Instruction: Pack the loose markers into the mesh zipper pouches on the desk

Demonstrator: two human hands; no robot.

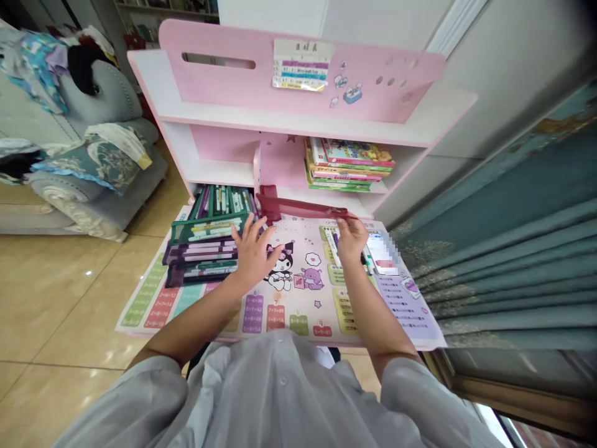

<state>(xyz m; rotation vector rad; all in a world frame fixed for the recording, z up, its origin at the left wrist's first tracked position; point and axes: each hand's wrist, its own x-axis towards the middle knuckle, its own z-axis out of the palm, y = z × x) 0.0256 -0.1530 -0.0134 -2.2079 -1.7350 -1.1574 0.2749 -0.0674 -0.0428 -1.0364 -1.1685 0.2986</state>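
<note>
My right hand (351, 241) is closed on the near right end of a dark red zip pouch (303, 208), which stretches leftward along the back of the desk and looks flat. Under and beside that hand lie several pens (366, 258), partly hidden by it. My left hand (255, 250) has its fingers spread, over the right edge of a pile of green and purple mesh pouches (205, 230) with pens inside. Whether its fingertips touch the pile, I cannot tell.
A printed desk mat (289, 298) covers the pink desk. A phone-like object with a lit screen (382, 252) lies at the right. Stacked books (349, 165) sit on the shelf behind. A curtain (504, 249) hangs at the right, and a sofa (102, 124) stands at the left.
</note>
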